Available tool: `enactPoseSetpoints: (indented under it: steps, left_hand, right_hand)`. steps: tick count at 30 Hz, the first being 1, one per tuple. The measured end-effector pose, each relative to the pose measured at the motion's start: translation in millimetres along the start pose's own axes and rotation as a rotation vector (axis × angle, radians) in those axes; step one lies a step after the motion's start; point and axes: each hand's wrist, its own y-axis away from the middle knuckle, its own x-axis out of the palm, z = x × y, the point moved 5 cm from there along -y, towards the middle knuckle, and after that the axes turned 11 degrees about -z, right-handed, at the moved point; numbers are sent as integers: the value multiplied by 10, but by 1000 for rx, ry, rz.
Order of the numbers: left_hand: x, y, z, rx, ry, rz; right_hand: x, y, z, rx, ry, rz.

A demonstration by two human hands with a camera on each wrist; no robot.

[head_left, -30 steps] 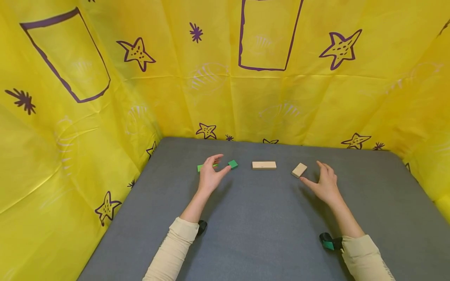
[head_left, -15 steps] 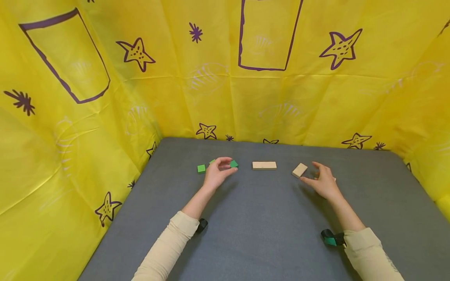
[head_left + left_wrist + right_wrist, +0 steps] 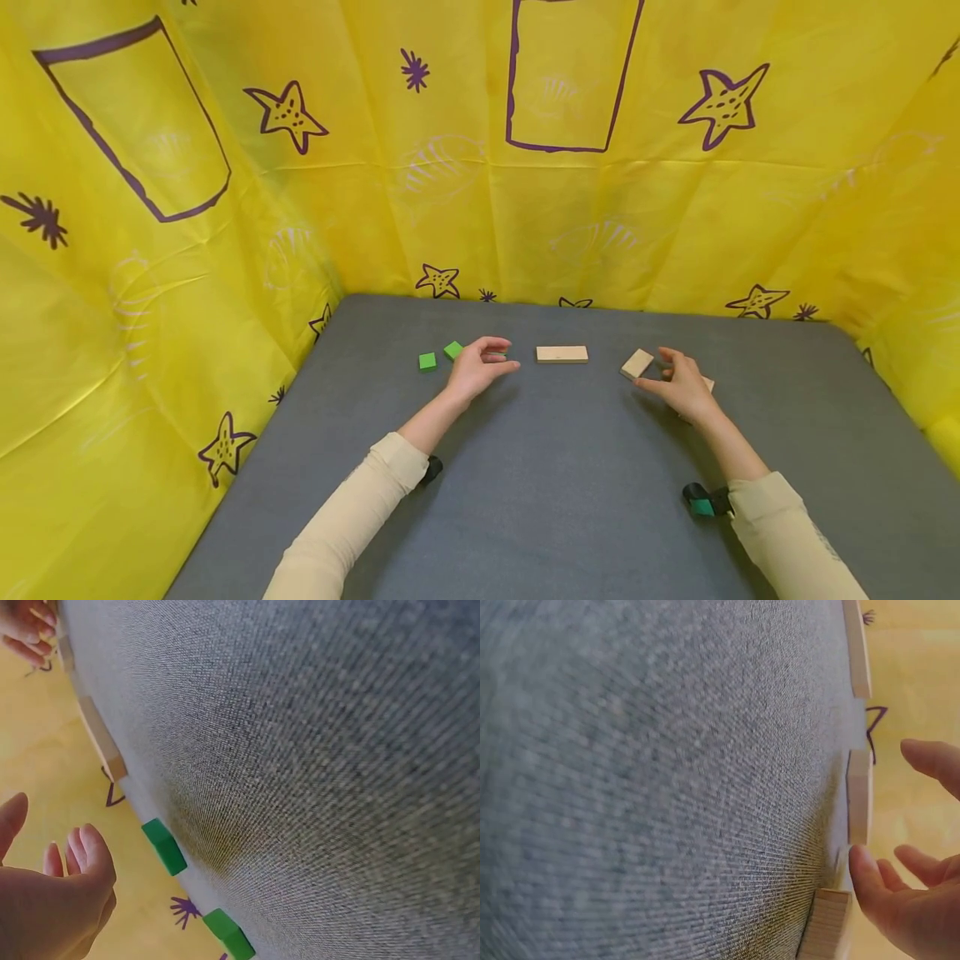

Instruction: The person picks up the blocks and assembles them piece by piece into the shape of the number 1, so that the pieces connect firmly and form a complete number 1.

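Note:
My left hand (image 3: 474,372) hovers over the table with thumb and fingers apart and nothing between them. It partly hides a dark green block, which shows below the fingers as a green block (image 3: 165,846) in the left wrist view. To its left lie a green block (image 3: 453,350) and a light green cube (image 3: 427,362). My right hand (image 3: 686,390), fingers loosely bent and holding nothing, is just right of a small wooden block (image 3: 637,363). Behind that hand, another wooden block (image 3: 708,383) is mostly covered. Between the hands lies a long wooden block (image 3: 562,355).
The blocks form a loose row on a grey cloth-covered table (image 3: 570,483). A yellow curtain (image 3: 450,208) with purple starfish drawings stands behind the far edge and along the sides. A dark band (image 3: 705,502) sits at the right wrist.
My left hand has moved right, from over the light green blocks to the dark green one, uncovering the former. My right hand has shifted slightly left, exposing part of a wooden block behind it.

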Motion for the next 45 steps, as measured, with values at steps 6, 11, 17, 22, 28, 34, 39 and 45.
enactPoseSetpoints:
  steps: [6,11,17,22,28,34,39,45]
  left_hand:
    - [86,-60,18,10,-49,28]
    - [172,-126,35,13,-93,51]
    - [275,-201,56,11,-113,68]
    - [347,-245,70,5,-126,64]
    - [446,-315,104,23,-156,65]
    - [527,-356,123,48,-176,64]
    - [569,-365,83,89,-199,74]
    - [613,-371,74,95,-237,94]
  right_hand:
    - [10,-44,-9,-5,-8,6]
    - [14,-84,-38,-4,-1,18]
    - [26,-128,-74,-8,19,26]
    - [51,-145,-92,-20,25,37]
    - [78,-164,-97,-7,34,32]
    - [105,-183,-91,3,27,29]
    - [114,-177,-100,20,27,25]
    - [119,-176,-106,13,35,10]
